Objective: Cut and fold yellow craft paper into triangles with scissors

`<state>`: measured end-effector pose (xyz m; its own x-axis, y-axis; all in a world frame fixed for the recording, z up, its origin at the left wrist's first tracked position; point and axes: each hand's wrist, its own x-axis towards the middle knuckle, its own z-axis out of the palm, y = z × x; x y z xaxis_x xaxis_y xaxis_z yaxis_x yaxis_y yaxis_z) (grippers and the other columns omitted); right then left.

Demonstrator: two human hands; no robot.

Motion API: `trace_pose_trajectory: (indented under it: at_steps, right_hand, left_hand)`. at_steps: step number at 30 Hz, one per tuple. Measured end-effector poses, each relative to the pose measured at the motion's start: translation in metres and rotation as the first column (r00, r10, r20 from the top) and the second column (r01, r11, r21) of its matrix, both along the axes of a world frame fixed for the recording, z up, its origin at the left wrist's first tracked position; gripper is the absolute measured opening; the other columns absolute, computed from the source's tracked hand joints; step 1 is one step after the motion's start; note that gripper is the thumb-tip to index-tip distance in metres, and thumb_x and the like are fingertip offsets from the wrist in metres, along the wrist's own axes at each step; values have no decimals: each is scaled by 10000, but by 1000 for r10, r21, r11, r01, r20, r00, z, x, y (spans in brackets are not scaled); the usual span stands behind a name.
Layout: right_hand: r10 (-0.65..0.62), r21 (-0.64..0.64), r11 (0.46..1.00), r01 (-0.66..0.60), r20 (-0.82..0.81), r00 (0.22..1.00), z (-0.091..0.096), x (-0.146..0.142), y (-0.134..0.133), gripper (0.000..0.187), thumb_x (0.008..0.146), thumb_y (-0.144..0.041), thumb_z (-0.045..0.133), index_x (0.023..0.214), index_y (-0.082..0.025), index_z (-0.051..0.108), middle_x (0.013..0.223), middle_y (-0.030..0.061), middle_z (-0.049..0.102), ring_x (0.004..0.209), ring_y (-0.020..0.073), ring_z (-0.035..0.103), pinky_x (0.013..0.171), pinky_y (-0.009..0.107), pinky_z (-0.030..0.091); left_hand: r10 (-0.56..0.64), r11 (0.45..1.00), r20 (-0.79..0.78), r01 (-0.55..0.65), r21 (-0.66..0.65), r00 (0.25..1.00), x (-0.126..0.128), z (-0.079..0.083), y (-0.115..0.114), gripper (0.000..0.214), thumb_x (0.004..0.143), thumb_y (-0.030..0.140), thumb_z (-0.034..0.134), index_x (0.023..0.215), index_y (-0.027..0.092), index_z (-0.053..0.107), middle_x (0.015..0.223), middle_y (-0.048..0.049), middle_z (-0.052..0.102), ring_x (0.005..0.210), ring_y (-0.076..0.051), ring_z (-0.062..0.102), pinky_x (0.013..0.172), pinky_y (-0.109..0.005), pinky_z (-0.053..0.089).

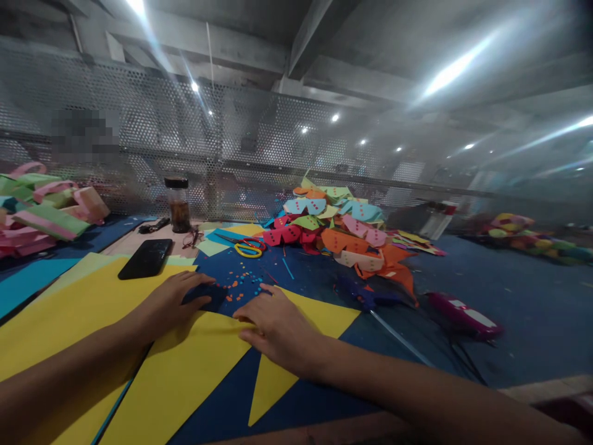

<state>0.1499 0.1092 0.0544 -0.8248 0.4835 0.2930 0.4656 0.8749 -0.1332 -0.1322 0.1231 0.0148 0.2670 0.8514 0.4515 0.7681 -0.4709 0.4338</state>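
Observation:
Both my hands rest flat on a large yellow paper sheet (185, 371) that lies folded on the blue table (509, 309). My left hand (173, 300) presses the sheet's upper left part, its fingers stretched out toward a dark blue patch. My right hand (278, 327) lies palm down on the fold, fingers spread and extended. Neither hand holds anything. Small coloured paper dots (238, 285) are scattered just beyond my fingertips.
A black phone (146, 258) lies at the left on more yellow paper. Yellow-handled scissors (248, 247), a dark jar (178, 207) and a heap of coloured paper cutouts (347, 228) sit farther back. A pink tool (466, 315) lies at the right. Folded paper pieces (46, 210) pile up at far left.

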Motion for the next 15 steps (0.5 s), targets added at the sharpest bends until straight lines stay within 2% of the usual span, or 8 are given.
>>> trace_pose_trajectory:
  at_steps: [4, 8, 12, 15]
  right_hand:
    - [-60, -157, 987, 45, -91, 994, 3, -7, 4, 351, 857, -209, 736, 1196, -161, 658, 1175, 88, 704, 1123, 234, 625, 1016, 385, 448]
    - [-199, -350, 928, 130, -170, 965, 6, -14, 11, 310, 828, -119, 710, 1133, -173, 697, 1054, 61, 724, 951, 187, 673, 876, 314, 501]
    - [-294, -454, 881, 134, -303, 906, 14, -17, 29, 160, 832, -127, 685, 983, -170, 715, 1040, 58, 734, 960, 174, 677, 882, 295, 509]
    - [-338, -500, 858, 120, -373, 864, 18, -17, 49, 113, 842, -165, 670, 951, -167, 699, 1014, 59, 744, 951, 180, 684, 890, 312, 521]
  left_hand:
    - [9, 999, 62, -7, -39, 998, 1, 2, 0, 380, 891, 503, 590, 1155, 264, 722, 1138, -84, 758, 1067, -295, 684, 974, -417, 523]
    - [54, 984, 218, -14, -180, 974, 3, 11, -5, 456, 893, 612, 562, 1122, 259, 738, 1133, -91, 767, 1066, -314, 686, 965, -412, 524]
    - [149, 954, 396, -26, -299, 906, 5, 30, -15, 532, 900, 679, 508, 1112, 247, 735, 1112, -61, 765, 1059, -311, 685, 876, -361, 554]
    - [230, 933, 514, -37, -358, 826, 8, 39, -19, 549, 828, 690, 611, 1102, 227, 718, 1023, -51, 772, 946, -306, 712, 708, -324, 574]
